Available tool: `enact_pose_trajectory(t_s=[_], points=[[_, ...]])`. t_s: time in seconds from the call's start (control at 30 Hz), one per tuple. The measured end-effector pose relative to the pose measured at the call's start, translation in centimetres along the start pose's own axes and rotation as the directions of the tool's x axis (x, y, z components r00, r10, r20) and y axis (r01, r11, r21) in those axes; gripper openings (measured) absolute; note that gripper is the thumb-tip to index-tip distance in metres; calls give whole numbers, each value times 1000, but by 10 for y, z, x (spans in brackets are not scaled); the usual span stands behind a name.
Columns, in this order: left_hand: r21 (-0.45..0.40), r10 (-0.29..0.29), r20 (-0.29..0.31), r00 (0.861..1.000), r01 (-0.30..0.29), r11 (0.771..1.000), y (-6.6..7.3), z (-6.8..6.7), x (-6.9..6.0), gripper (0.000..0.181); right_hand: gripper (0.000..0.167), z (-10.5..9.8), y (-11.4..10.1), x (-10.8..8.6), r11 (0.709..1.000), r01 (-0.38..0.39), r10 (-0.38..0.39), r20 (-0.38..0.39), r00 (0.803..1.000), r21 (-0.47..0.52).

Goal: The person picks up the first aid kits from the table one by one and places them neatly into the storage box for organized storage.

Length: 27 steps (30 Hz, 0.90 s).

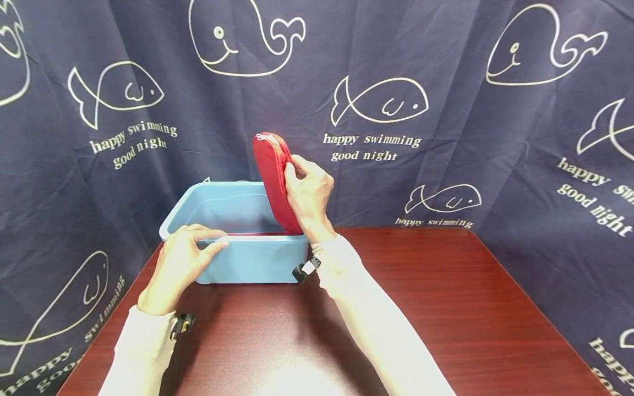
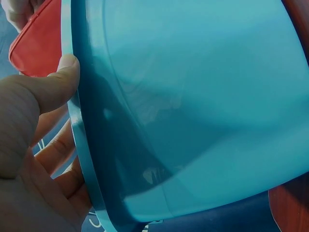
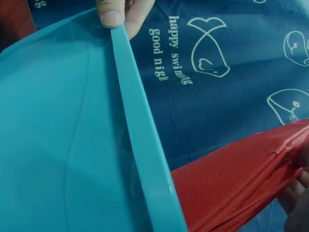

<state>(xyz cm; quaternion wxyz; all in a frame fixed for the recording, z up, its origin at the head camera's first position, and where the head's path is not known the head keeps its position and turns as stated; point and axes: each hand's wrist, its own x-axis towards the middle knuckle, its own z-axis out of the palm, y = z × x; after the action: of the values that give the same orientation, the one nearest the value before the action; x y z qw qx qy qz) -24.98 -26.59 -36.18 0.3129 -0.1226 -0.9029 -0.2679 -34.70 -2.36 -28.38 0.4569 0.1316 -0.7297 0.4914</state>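
Observation:
A light-blue plastic bin (image 1: 255,261) stands on the table near the curtain. My left hand (image 1: 179,263) grips its near rim toward the left, the thumb (image 2: 68,72) on the outside and the fingers inside. A red zippered pouch (image 1: 272,170) is tilted over the bin's right end, its lower end at or behind the near rim. My right hand (image 1: 311,190) holds the pouch by its right edge. In the right wrist view the pouch (image 3: 236,181) shows woven fabric and a zip seam. Most of the bin's floor is hidden by its front wall.
The reddish-brown wooden table (image 1: 421,308) extends in front of and right of the bin. A dark blue curtain (image 1: 376,203) with white fish and whale drawings hangs behind and on both sides. Small dark devices (image 1: 182,325) sit on both wrists.

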Motion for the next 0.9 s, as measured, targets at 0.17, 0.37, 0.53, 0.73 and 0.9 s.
enact_pose_trajectory(t_s=[0.17, 0.37, 0.53, 0.73, 0.9], points=[[-3, -1, -1, 1000, 1, 1000, 2, 0, 1, 19, 16, 0, 3, -1, 1000, -22, 22, 7, 1000, -11], [-4, -5, -4, 1000, 5, 1000, 2, 0, 0, 17, 18, 3, 5, -6, 996, -61, 67, 74, 995, -71], [-7, -9, -2, 1000, 9, 1000, 1, 0, 0, 17, 17, 8, 9, -12, 986, -90, 106, 112, 988, -143], [-11, -17, 2, 1000, 17, 1000, 3, 1, 0, 17, 15, 8, 14, -13, 983, -109, 123, 91, 988, -145], [-6, -6, -8, 1000, 6, 1000, 1, 1, 1, 17, 17, 10, 11, -17, 987, -88, 115, 207, 971, -138]])
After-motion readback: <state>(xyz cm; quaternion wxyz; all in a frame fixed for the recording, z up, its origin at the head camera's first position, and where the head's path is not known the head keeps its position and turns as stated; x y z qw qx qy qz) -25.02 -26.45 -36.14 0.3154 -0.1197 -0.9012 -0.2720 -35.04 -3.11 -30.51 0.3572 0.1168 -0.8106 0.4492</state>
